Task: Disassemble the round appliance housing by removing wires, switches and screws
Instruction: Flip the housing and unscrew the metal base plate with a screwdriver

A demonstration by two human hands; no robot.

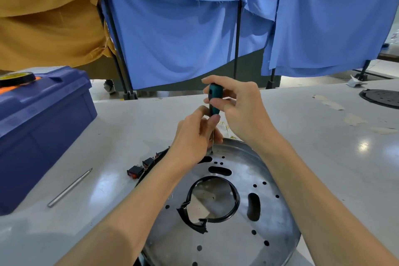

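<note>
— Steel housing (244,242) lies nearest on the table (323,147), near edge cut off. Hands?
— Over its far side: left hand (194,136) pinches the screwdriver (214,94) shaft, right hand (241,108) grips the handle. The screw under the tip is too small to tell.

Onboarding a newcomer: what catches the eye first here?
Centre: a teal-handled screwdriver, right hand gripping its handle, left hand pinching the shaft, tip on the far part of the round silver perforated metal housing. A big blue plastic toolbox sits at left; black rocker switches lie by the housing's left edge.
</note>
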